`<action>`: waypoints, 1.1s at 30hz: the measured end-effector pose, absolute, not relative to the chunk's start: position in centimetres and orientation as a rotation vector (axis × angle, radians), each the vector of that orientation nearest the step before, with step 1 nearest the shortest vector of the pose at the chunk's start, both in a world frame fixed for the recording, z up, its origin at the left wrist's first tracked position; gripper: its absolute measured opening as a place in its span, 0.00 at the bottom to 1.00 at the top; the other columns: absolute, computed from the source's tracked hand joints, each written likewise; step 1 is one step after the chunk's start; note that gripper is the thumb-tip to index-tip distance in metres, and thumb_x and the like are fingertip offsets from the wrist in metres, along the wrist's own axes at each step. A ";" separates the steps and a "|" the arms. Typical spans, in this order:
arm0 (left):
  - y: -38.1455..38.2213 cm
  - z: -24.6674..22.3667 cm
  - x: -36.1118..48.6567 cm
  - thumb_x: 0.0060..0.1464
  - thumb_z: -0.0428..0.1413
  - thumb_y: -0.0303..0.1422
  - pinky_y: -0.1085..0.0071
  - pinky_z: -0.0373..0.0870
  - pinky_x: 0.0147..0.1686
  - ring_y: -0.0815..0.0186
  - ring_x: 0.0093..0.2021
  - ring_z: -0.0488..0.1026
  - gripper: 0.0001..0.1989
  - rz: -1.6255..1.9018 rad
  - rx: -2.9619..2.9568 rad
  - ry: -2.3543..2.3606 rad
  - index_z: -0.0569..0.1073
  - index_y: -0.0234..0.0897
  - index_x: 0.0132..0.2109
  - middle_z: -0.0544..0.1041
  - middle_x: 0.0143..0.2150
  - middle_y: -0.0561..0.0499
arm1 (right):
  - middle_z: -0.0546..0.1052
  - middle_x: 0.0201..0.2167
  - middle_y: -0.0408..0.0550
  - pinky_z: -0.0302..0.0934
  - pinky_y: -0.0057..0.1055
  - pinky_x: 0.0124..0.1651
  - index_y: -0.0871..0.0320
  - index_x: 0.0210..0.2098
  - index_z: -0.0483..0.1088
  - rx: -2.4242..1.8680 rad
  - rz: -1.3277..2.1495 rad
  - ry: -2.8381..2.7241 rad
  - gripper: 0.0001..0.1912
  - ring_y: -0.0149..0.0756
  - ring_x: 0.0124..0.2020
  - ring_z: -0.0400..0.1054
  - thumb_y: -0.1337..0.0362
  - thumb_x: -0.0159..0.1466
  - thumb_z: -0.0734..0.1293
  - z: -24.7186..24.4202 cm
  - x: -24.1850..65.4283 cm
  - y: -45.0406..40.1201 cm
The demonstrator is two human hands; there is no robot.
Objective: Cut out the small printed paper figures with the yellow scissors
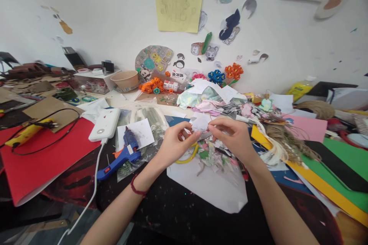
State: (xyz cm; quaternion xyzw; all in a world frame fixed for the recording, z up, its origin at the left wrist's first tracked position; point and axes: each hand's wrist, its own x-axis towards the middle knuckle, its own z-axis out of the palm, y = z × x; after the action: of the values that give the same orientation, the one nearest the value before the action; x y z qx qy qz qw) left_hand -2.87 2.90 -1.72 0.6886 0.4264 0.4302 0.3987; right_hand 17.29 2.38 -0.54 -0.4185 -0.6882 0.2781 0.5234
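Both hands are raised over the middle of the desk, a short gap between them. A small white paper piece (200, 121) spans that gap. My left hand (176, 140) pinches its left edge between thumb and fingers. At its right edge, the fingertips of my right hand (231, 136) are pressed together on the same piece. Faint marks show on the paper, too small to read. Below the hands, colourful scraps (214, 157) lie on a large white sheet (207, 189), beside a yellow ring (188, 157).
A blue glue gun (119, 162) and a white power bank (105, 124) with a cable are at the left, near red paper (57, 153). Fabric scraps (212, 103) are piled behind the hands. To the right are twine (287, 141), a black phone (336, 164) and green paper (349, 155).
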 end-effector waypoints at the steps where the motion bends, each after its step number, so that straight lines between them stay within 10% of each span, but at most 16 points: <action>1: 2.9 -1.7 -2.8 0.56 0.61 0.44 0.75 0.56 0.23 0.72 0.22 0.61 0.15 1.081 1.761 1.085 0.72 0.36 0.33 0.68 0.21 0.57 | 0.79 0.28 0.42 0.65 0.27 0.27 0.56 0.31 0.78 -0.998 0.662 -1.645 0.05 0.27 0.21 0.69 0.64 0.63 0.71 -0.6 17.3 2.4; 14: 2.7 -1.6 -2.8 0.57 0.61 0.39 0.74 0.61 0.27 0.71 0.26 0.66 0.10 1.015 1.918 1.050 0.76 0.37 0.32 0.76 0.27 0.54 | 0.78 0.28 0.44 0.65 0.30 0.27 0.57 0.33 0.78 -1.012 0.676 -1.606 0.05 0.29 0.22 0.70 0.62 0.63 0.71 -0.4 17.6 2.4; 20: 2.9 -1.5 -3.1 0.68 0.46 0.42 0.73 0.66 0.31 0.68 0.29 0.71 0.24 1.041 1.903 1.025 0.79 0.35 0.33 0.80 0.30 0.49 | 0.77 0.26 0.43 0.64 0.28 0.25 0.57 0.33 0.77 -1.029 0.693 -1.571 0.06 0.29 0.21 0.70 0.60 0.62 0.72 -0.4 17.9 2.6; 33: 3.1 -1.4 -3.3 0.59 0.60 0.40 0.75 0.62 0.27 0.71 0.26 0.67 0.11 1.201 1.768 1.058 0.77 0.36 0.38 0.75 0.27 0.53 | 0.81 0.32 0.47 0.68 0.30 0.29 0.57 0.33 0.77 -1.038 0.789 -1.695 0.07 0.31 0.24 0.72 0.60 0.62 0.71 -0.2 17.8 2.6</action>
State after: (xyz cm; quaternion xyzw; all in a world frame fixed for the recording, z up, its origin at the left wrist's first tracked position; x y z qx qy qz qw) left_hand -3.33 3.06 -1.41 0.6888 0.4124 0.4679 0.3696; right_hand 17.77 2.63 -0.22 -0.4256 -0.6949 0.3235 0.4810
